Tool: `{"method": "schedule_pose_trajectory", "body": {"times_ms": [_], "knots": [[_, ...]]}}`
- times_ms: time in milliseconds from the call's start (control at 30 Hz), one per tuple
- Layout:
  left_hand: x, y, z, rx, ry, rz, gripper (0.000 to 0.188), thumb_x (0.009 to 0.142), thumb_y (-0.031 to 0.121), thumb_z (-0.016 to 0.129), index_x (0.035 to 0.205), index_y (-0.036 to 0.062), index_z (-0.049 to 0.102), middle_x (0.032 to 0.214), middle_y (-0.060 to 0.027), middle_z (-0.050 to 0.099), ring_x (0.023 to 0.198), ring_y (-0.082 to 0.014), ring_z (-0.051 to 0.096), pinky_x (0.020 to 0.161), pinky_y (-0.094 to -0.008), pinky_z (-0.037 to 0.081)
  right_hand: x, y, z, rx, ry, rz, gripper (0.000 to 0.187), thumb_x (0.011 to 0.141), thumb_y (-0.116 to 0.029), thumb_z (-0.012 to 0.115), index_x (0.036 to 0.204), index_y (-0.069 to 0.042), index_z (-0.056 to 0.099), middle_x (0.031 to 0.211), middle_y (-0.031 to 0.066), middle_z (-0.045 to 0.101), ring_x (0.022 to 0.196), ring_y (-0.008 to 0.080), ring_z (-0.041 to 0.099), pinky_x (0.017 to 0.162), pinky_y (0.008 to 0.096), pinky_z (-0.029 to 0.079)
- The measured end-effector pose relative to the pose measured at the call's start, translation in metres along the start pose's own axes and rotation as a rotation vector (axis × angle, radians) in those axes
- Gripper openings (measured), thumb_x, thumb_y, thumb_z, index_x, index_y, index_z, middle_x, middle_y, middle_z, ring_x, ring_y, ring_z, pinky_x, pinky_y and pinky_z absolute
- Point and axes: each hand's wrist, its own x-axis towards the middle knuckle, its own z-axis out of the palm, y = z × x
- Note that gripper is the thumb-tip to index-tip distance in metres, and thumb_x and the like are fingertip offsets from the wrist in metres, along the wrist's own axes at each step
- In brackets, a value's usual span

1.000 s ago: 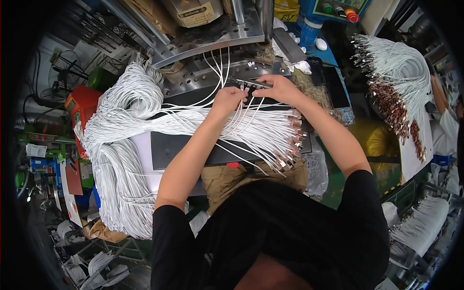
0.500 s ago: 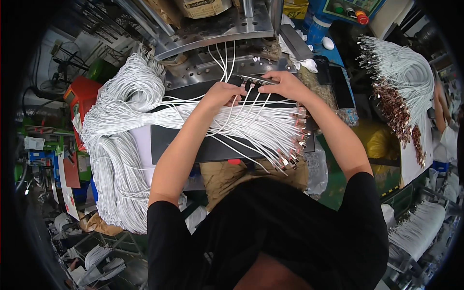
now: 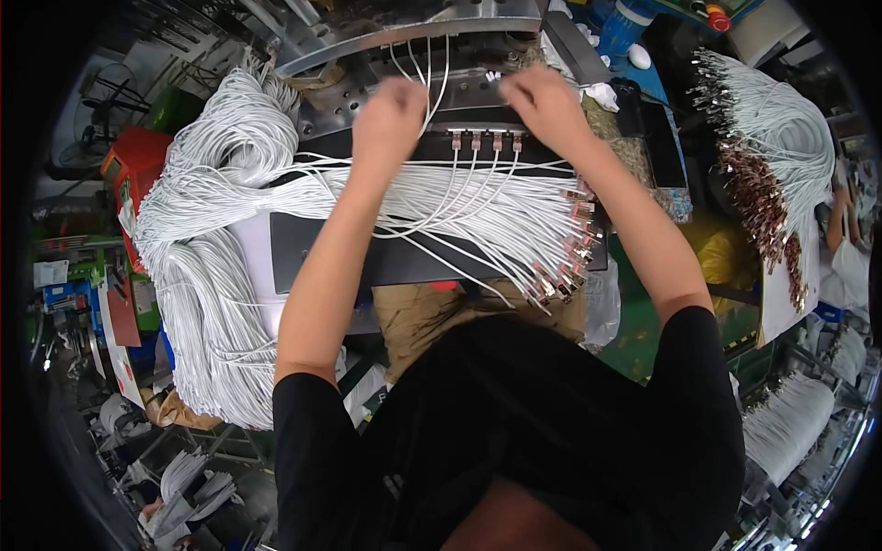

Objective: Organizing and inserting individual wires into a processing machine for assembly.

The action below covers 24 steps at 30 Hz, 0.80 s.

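My left hand (image 3: 390,119) is smeared by motion at the front of the metal press, beside white cables (image 3: 443,83) that run up into it. Its fingers cannot be made out. My right hand (image 3: 545,103) hovers by the lower press plate, fingers loosely bent and apart, with small white pieces (image 3: 493,76) near its fingertips. Between and below the hands, a narrow metal bar (image 3: 487,129) lies on the black surface. Several cable ends with clear plugs (image 3: 497,141) sit in a row along it. A thick bundle of white cables (image 3: 432,197) spreads beneath, its plug ends to the right.
Coiled white cables (image 3: 220,138) are heaped at the left, next to a red container (image 3: 133,179). The press's upper plate (image 3: 413,37) overhangs the work. At right, another cable bundle (image 3: 781,138) lies on a white board. A blue cylinder (image 3: 627,26) stands at the back right.
Both hands have let go of the bar and the plugs and moved up toward the press. The bar now lies on the black surface. The whole view has shifted slightly.
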Motion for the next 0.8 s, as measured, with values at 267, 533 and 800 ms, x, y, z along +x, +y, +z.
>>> {"method": "schedule_pose_trajectory", "body": {"times_ms": [267, 533, 800], "knots": [[0.064, 0.004, 0.036, -0.848, -0.482, -0.321, 0.054, 0.101, 0.042, 0.055, 0.128, -0.0050, 0.057, 0.089, -0.0042, 0.065, 0.071, -0.0160, 0.057, 0.065, -0.0271, 0.044, 0.176, 0.164, 0.059, 0.065, 0.461, -0.051, 0.035, 0.092, -0.034, 0.060, 0.111, -0.005, 0.067, 0.113, 0.0149, 0.068, 0.106, 0.0283, 0.063, 0.094, 0.0400, 0.048], [-0.006, 0.004, -0.044, -0.418, -0.289, -0.002, 0.038, 0.099, 0.039, 0.059, 0.105, 0.0033, 0.069, 0.075, -0.0002, 0.056, 0.065, -0.0077, 0.047, 0.058, -0.0258, 0.038, 0.132, -0.056, -0.027, -0.266, 0.362, 0.085, 0.041, 0.084, -0.052, 0.068, 0.086, -0.011, 0.071, 0.084, 0.0085, 0.070, 0.081, 0.0268, 0.067, 0.073, 0.0417, 0.054], [0.013, -0.153, -0.298, 0.258, 0.549, -0.373, 0.061, 0.099, 0.054, 0.049, 0.071, 0.0024, 0.068, 0.065, -0.0066, 0.063, 0.064, -0.0181, 0.061, 0.068, -0.0348, 0.048, 0.130, 0.037, 0.055, -0.055, 0.546, -0.125, 0.032, 0.091, -0.039, 0.065, 0.096, -0.008, 0.070, 0.091, 0.0101, 0.070, 0.092, 0.0268, 0.066, 0.083, 0.0388, 0.052]]}}
